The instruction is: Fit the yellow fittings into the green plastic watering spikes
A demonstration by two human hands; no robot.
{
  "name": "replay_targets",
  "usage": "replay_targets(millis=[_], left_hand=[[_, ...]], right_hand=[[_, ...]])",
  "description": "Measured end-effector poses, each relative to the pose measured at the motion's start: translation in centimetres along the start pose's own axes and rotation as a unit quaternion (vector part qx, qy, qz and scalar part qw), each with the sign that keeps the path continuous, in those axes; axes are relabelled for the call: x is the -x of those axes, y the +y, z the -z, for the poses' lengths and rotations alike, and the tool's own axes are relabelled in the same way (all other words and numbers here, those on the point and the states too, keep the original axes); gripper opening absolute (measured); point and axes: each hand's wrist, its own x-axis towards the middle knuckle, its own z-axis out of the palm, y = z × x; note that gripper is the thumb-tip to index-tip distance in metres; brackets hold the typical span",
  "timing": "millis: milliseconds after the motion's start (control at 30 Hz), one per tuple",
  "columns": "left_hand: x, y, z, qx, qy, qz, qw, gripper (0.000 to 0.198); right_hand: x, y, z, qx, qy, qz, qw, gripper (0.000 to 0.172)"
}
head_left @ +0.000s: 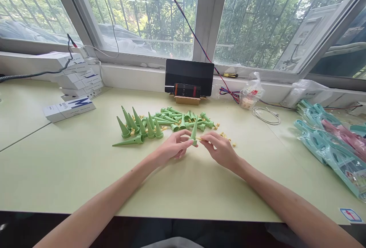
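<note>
My left hand [177,145] grips a green plastic plant-watering spike [194,131] near its wide base, with the tip pointing up. Close to that base, my right hand [219,148] pinches a small yellow plastic piece [200,139]; whether the piece touches the spike I cannot tell. Left of my hands, several green spikes [150,128] stand on their bases, and one spike [128,140] lies on its side in front of them. Beyond my hands is a heap of lying green spikes [170,116], with small yellow pieces [223,135] scattered around it.
A phone [187,90] leans against a dark tablet [197,74] at the back. White boxes [70,109] are stacked at the left. A plastic bag [251,93] and coiled white cable [265,115] lie back right. Wrapped turquoise plastic items [328,141] occupy the right side.
</note>
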Motion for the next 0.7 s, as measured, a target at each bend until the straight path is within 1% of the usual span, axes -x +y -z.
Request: replay_targets(millis=[200, 367, 567, 700], left_hand=[[-0.07, -0.03, 0.06, -0.020, -0.003, -0.012, 1.000, 0.038], [-0.06, -0.13, 0.10, -0.048, 0.006, -0.015, 0.999, 0.043], [0.01, -0.08, 0.09, -0.071, 0.008, -0.015, 0.997, 0.042], [0.10, -0.07, 0.05, -0.090, 0.010, -0.018, 0.996, 0.042]], right_hand=[[0.05, 0.07, 0.07, 0.008, -0.002, -0.005, 1.000, 0.015], [0.08, 0.16, 0.09, 0.013, -0.009, -0.012, 1.000, 0.016], [0.10, 0.42, -0.07, -0.007, 0.012, 0.010, 1.000, 0.016], [0.06, 0.41, -0.10, -0.014, 0.011, 0.008, 1.000, 0.017]])
